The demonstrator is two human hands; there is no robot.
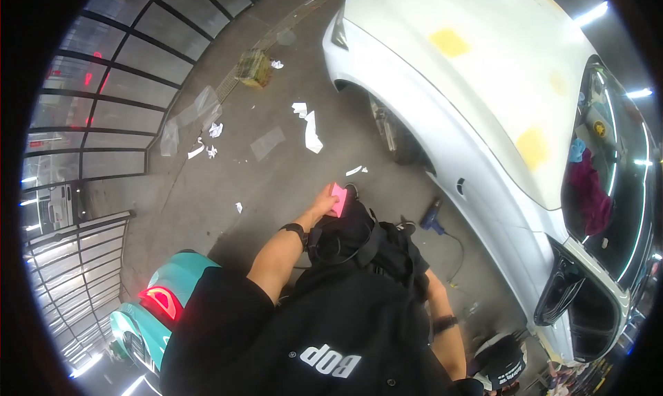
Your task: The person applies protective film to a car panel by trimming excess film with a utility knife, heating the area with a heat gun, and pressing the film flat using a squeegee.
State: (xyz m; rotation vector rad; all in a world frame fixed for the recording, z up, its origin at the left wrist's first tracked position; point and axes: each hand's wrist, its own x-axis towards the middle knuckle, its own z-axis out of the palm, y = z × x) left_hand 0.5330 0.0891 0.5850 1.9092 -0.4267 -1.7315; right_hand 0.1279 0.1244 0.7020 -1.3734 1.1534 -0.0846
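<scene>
Out in front of my legs, my left hand (326, 200) is closed around a flat pink block (339, 197), which could be a squeegee or a sanding block. My right hand (435, 294) hangs by my right hip, against the black trousers or a pouch; its fingers are hidden. To the right stands a pale car with a cream hood (476, 85) bearing several yellow patches, and a white-silver fender (442, 119). Between my legs and the car, a blue heat gun (433, 218) with a cord lies on the floor.
White paper scraps (312, 132) and clear film (268, 144) litter the floor. A yellowish box (254, 69) sits farther off. A turquoise vehicle (183, 268) with a lit red lamp stands at left, near paned doors (131, 57). Another person's black cap or clothing (501, 361) shows at lower right.
</scene>
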